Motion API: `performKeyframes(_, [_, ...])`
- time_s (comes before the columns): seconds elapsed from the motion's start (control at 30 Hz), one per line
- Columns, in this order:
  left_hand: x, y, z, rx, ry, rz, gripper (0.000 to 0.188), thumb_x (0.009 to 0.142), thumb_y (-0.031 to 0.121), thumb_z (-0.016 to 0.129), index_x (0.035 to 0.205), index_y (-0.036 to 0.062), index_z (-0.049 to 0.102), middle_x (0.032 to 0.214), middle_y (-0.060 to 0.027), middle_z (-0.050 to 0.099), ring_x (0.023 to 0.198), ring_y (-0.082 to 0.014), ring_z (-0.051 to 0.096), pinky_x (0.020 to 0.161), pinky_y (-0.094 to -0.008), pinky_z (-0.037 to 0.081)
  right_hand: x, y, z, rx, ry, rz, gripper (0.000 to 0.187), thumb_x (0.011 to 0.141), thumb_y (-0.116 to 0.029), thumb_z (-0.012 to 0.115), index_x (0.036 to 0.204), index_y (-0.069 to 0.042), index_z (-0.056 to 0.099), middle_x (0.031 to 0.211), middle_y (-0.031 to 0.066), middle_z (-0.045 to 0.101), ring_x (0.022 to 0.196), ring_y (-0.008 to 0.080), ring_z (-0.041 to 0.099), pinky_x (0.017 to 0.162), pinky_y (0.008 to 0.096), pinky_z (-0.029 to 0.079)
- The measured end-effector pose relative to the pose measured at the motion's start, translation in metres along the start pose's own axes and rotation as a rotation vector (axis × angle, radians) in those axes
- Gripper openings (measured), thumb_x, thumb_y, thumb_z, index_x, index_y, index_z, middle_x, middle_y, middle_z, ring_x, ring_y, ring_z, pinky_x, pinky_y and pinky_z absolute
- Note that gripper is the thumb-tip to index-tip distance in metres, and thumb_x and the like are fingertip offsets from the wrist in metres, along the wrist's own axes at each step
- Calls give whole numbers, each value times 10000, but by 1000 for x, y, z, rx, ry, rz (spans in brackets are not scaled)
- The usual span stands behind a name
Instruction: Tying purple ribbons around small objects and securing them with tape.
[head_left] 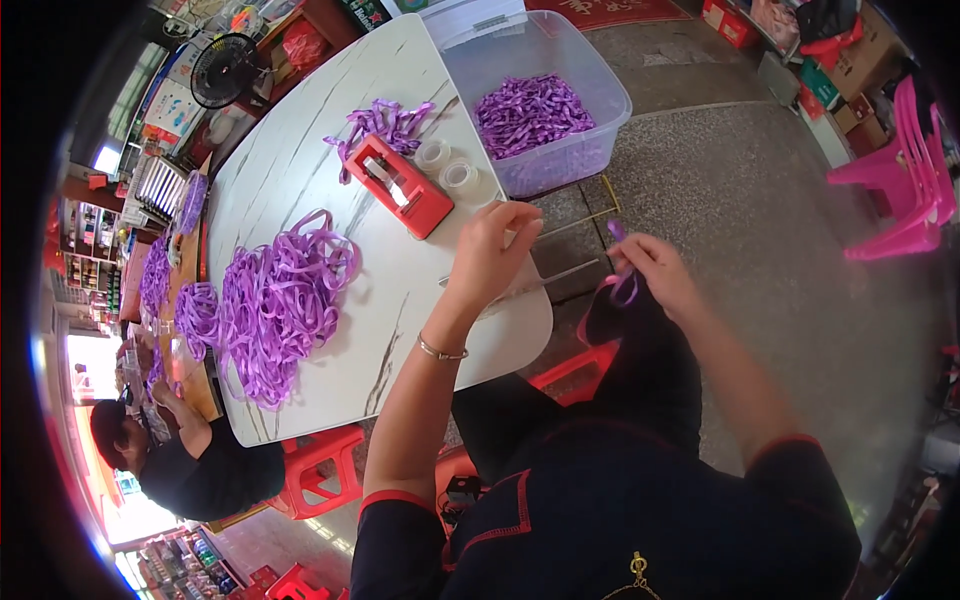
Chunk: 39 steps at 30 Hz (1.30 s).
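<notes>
My left hand (497, 250) is above the right edge of the white table, its thumb and fingers curled together; whatever they pinch, if anything, is too small to make out. My right hand (655, 270) is off the table over my lap, closed on a looped purple ribbon (624, 290) that hangs from its fingertips. Just beyond my left hand stand a red tape dispenser (420, 207) and clear tape rolls (459, 176). A small bunch of purple ribbons (400, 122) lies behind the dispenser. Further left is a large heap of purple ribbons (280, 310).
A clear plastic bin (565, 165) holding many purple ribbon pieces stands past the table's far right edge. The marble-patterned table (400, 300) reaches to my lap. Another person (195, 450) sits at the left by more ribbon piles. Pink chairs (905, 180) stand at the right.
</notes>
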<state>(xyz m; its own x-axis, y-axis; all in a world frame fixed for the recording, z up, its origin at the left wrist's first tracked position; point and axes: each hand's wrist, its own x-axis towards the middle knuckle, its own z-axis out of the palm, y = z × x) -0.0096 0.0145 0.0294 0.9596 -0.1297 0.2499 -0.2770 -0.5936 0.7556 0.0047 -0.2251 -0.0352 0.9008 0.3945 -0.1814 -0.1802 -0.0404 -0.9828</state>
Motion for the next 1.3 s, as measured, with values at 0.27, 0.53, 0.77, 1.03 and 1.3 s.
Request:
performKeyframes(0.27, [5, -19, 14, -54, 51, -76, 148, 820, 105, 608, 938, 32, 661, 725, -42, 539, 596, -99, 452, 565, -231, 376, 35, 11, 40, 72, -161, -79, 242, 920, -216, 507, 946, -18, 643, 836, 4, 611, 753, 73, 529, 754, 227, 423])
performKeyframes(0.53, [9, -19, 19, 242, 57, 36, 166, 727, 244, 701, 776, 86, 705, 673, -45, 565, 607, -175, 535, 591, -309, 393, 25, 22, 60, 125, -111, -83, 236, 921, -201, 506, 960, -10, 637, 825, 1, 615, 745, 71, 534, 709, 221, 429])
performKeyframes(0.77, [10, -21, 18, 310, 1, -11, 231, 723, 331, 693, 754, 103, 707, 695, -35, 577, 669, -199, 560, 659, -349, 388, -14, 14, 61, 19, -28, -75, 200, 902, -139, 502, 946, 12, 626, 773, 32, 635, 707, 100, 585, 665, 231, 450])
performKeyframes(1.03, [13, -25, 19, 281, -119, -125, 202, 721, 349, 669, 774, 159, 716, 816, -35, 617, 817, -245, 578, 762, -421, 363, -120, 1, 41, -324, -92, -155, 164, 858, -154, 564, 854, -22, 661, 765, 58, 672, 718, 126, 627, 745, 269, 437])
performKeyframes(1.3, [13, -24, 21, 341, -108, -134, 235, 753, 365, 643, 786, 141, 705, 809, -54, 633, 823, -265, 587, 743, -449, 374, -208, -8, 24, -531, -184, -424, 77, 803, -148, 617, 818, -101, 677, 833, 2, 674, 779, 150, 615, 843, 319, 376])
